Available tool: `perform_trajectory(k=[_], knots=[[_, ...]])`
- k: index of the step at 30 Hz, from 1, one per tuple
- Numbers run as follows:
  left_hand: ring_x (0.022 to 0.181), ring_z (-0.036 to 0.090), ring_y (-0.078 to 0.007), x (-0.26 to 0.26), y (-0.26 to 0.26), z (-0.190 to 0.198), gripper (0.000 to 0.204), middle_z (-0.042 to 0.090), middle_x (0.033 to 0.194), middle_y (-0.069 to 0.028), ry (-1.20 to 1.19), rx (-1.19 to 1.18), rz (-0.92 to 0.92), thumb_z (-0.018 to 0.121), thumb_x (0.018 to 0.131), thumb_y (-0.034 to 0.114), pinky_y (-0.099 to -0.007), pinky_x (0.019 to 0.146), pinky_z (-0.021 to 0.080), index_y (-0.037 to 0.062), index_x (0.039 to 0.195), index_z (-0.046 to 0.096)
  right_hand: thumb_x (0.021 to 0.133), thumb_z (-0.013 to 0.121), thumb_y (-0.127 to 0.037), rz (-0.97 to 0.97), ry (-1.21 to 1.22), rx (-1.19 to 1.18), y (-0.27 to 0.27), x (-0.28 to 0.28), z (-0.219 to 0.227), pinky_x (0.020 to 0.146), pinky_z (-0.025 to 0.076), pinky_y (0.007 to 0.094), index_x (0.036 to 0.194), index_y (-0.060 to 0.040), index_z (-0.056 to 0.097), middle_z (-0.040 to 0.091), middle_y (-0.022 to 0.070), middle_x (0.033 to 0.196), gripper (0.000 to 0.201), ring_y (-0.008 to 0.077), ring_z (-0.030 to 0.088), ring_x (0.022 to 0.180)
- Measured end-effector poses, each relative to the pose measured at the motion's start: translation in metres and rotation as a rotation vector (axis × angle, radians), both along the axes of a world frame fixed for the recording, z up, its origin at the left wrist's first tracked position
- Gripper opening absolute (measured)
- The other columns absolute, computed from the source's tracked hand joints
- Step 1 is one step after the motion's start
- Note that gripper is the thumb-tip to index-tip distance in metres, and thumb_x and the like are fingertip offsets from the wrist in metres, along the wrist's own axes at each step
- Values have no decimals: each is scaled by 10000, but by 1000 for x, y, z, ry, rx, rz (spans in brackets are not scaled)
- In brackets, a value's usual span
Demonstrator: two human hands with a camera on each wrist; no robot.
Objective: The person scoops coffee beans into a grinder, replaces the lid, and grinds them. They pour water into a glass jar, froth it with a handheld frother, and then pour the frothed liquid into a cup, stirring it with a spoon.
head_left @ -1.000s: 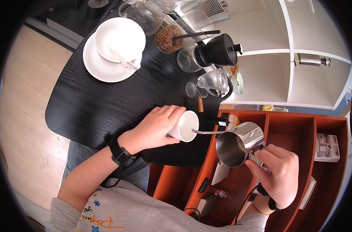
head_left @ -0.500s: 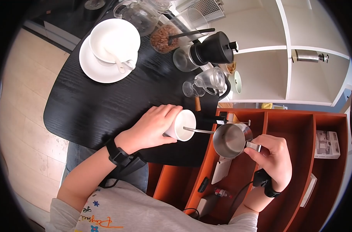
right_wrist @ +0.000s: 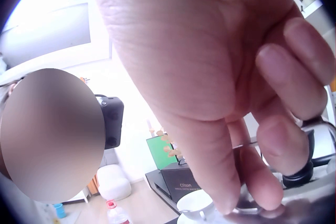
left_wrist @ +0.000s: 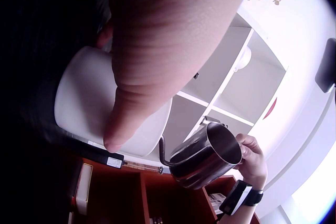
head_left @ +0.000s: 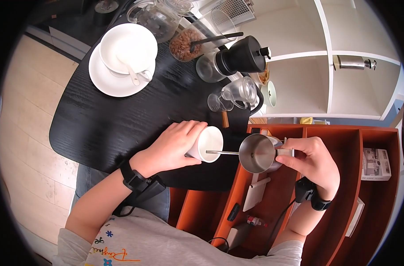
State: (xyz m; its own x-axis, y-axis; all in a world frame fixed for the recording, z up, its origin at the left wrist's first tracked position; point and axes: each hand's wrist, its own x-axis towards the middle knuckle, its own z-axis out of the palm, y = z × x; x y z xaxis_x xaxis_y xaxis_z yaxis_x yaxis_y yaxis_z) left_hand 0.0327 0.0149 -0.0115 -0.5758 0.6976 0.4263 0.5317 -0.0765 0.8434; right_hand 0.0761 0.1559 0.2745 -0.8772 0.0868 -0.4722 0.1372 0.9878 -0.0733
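My left hand (head_left: 168,148) grips a white cup (head_left: 210,144), its mouth turned toward the right hand. In the left wrist view the thumb lies along the side of the white cup (left_wrist: 84,103). My right hand (head_left: 315,162) pinches the handle of a lidless stainless-steel gooseneck kettle (head_left: 257,153). The kettle's thin spout (head_left: 226,153) reaches over the cup's rim, its tip within the mouth. In the left wrist view the kettle (left_wrist: 199,161) leans toward the cup. The right wrist view shows the thumb and fingers close at the shiny metal, most of which is hidden.
On the black table (head_left: 104,119) stand a white bowl (head_left: 128,42) on a saucer, a jar of brown beans (head_left: 184,46), a hand grinder (head_left: 242,55) and a glass carafe (head_left: 242,91). A red-brown shelf (head_left: 330,150) lies below the kettle, with white shelving (head_left: 299,84) behind.
The right hand has brought the kettle left and up, and its spout reaches further over the cup. The kettle's tilt has changed. The left hand keeps its grip on the cup.
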Motion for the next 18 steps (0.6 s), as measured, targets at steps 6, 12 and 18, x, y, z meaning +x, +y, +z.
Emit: perform_trajectory(k=[6,12,18], knots=[[1073,509,-323,-1,0,-1,785,488,1210,-164,0,5,-3,793,644,242,-414,908,412,-6,1267,385,744,712,-180,82,-57,93,-8,-17,0,466,385,317,745,-34,618,530,121,564,174,279,507,482],[1075,505,-323,-1,0,-2,781,486,1213,-165,2,3,-9,788,646,249,-411,907,410,-10,1265,388,737,706,-190,215,-28,183,-20,-26,-1,470,361,352,734,-60,628,535,109,555,151,276,520,509],[1075,503,-325,-2,0,-2,773,484,1213,-168,9,7,-8,783,652,246,-412,906,409,-14,1264,388,720,713,-189,266,-71,233,-30,-33,-4,482,385,364,728,-80,638,556,99,558,132,282,548,539]])
